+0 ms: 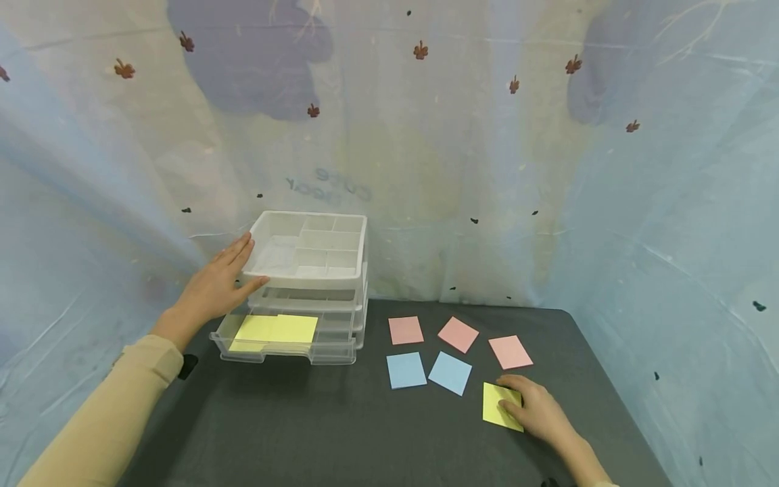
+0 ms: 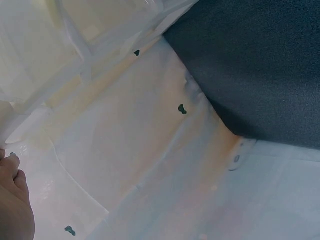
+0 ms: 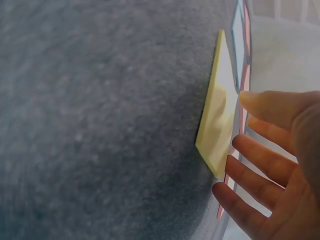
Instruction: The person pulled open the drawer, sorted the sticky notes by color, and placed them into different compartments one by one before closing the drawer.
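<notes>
My left hand (image 1: 213, 284) rests against the left side of a small white drawer unit (image 1: 307, 281), its fingers straight and thumb at the front edge of the top tray. In the left wrist view, only part of that hand (image 2: 15, 200) shows at the edge. The unit's lowest clear drawer (image 1: 333, 355) is pulled out, with yellow sticky notes (image 1: 274, 329) inside. At the right, my right hand (image 1: 541, 409) is over a yellow sticky note pad (image 1: 500, 406) lying on the table. In the right wrist view, its thumb and fingers (image 3: 257, 180) are spread beside the pad.
Three pink sticky note pads (image 1: 406, 331) lie in a row on the dark table (image 1: 341, 426). Nearer to me are two blue sticky note pads (image 1: 406, 370). A patterned curtain (image 1: 426, 169) hangs behind the table and along both sides.
</notes>
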Motion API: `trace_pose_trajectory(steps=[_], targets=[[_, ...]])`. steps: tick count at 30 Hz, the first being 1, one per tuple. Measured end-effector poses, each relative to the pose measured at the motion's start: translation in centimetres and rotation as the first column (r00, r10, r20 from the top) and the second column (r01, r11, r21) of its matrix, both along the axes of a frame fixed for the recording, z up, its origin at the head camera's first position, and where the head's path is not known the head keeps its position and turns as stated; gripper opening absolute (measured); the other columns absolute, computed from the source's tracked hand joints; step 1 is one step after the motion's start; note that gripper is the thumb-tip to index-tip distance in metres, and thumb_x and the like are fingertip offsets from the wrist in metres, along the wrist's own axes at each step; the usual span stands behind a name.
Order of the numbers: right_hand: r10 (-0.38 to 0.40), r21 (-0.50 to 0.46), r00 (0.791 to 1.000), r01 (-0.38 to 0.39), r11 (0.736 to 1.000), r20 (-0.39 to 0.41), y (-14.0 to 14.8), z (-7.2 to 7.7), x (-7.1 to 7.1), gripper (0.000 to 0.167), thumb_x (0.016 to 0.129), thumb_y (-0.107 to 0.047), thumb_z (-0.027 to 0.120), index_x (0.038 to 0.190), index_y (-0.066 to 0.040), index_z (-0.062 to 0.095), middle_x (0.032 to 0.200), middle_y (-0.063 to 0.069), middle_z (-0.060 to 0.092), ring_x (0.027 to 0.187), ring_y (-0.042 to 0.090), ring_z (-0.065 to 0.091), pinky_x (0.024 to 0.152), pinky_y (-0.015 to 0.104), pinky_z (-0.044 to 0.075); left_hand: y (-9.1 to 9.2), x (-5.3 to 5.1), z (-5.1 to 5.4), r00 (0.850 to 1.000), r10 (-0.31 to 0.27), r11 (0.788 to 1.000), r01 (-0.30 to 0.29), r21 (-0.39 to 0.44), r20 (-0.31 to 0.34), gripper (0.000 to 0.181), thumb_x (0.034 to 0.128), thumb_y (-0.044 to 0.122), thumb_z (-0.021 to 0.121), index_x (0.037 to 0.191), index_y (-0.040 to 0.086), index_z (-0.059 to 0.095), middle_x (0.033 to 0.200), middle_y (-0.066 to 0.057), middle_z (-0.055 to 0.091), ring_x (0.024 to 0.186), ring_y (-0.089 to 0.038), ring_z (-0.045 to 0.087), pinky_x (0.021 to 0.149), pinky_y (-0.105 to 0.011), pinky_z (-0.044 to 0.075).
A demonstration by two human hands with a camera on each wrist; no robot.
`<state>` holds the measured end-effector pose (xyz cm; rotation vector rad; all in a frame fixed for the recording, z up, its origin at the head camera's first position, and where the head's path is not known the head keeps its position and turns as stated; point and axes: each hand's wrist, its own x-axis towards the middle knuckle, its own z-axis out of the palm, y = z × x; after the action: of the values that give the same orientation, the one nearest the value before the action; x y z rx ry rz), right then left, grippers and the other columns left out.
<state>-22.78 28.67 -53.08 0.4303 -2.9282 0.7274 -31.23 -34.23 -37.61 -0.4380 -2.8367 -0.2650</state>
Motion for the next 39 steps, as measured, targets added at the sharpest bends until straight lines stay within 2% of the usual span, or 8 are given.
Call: trace_pose_trajectory(steps=[11,20,27,30,35,39], targets=[[0.057,0.098,0.998,-0.054,0.994,-0.029,0.0,-0.9,0.3,0.037,0.083,-0.015,0.088,0.117,-0.01,0.075,0.122,0.009,0.072,0.118,0.036,0.066,0.101,0.057,0.054,0.1,0.0,0.0,1.0,0.0,1.0,0.0,-0.004,-0.003,0.096,0.1047,0.055,0.056,0.167,0.006,0.003,0.175,-0.014,0.0,0.159,-0.041,0.011,0.129,-0.059,0.012],[0.065,0.111,0.997,-0.061,0.992,-0.032,-0.4,-0.8,0.3,0.037,0.081,-0.013,0.089,0.116,-0.011,0.075,0.116,0.005,0.072,0.113,0.032,0.067,0.099,0.055,0.055,0.2,0.1,-0.1,1.0,-0.001,1.0,0.001,0.004,-0.006,0.095,0.1045,0.055,0.056,0.168,0.006,0.004,0.175,-0.014,0.001,0.159,-0.04,0.01,0.128,-0.06,0.013],[0.074,0.086,0.997,-0.071,0.994,-0.032,-0.4,-0.7,0.1,0.041,0.08,-0.011,0.089,0.119,-0.009,0.075,0.118,0.008,0.068,0.113,0.035,0.064,0.098,0.058,0.054,0.0,-0.2,-0.2,1.0,0.001,1.0,-0.001,-0.007,-0.015,0.096,0.1047,0.056,0.055,0.168,0.007,0.002,0.175,-0.012,-0.001,0.159,-0.04,0.011,0.128,-0.06,0.015],[0.066,0.055,0.997,-0.063,0.996,-0.04,-0.5,-0.8,0.0,0.044,0.078,-0.007,0.09,0.119,-0.008,0.075,0.115,0.007,0.066,0.11,0.031,0.064,0.095,0.055,0.055,0.0,-0.1,-0.2,1.0,0.001,1.0,-0.001,-0.014,-0.019,0.095,0.1048,0.056,0.055,0.168,0.007,0.003,0.175,-0.012,-0.001,0.159,-0.04,0.012,0.127,-0.061,0.016],[0.019,-0.023,0.999,-0.02,1.0,-0.05,-0.7,-1.0,-0.1,0.051,0.072,0.0,0.092,0.119,-0.009,0.075,0.11,0.005,0.063,0.101,0.024,0.064,0.086,0.048,0.056,0.1,0.0,-0.2,1.0,0.003,1.0,-0.003,-0.011,-0.016,0.096,0.1044,0.056,0.056,0.167,0.006,0.004,0.175,-0.012,0.0,0.159,-0.041,0.012,0.127,-0.062,0.017],[-0.027,-0.056,0.997,0.023,0.998,-0.069,-0.9,-1.0,-0.2,0.052,0.071,0.003,0.091,0.119,-0.009,0.075,0.11,0.004,0.065,0.1,0.023,0.064,0.084,0.046,0.054,0.1,0.0,-0.1,1.0,0.002,1.0,-0.002,-0.011,-0.014,0.096,0.1044,0.056,0.056,0.167,0.006,0.004,0.175,-0.013,0.0,0.159,-0.041,0.012,0.127,-0.061,0.017]])
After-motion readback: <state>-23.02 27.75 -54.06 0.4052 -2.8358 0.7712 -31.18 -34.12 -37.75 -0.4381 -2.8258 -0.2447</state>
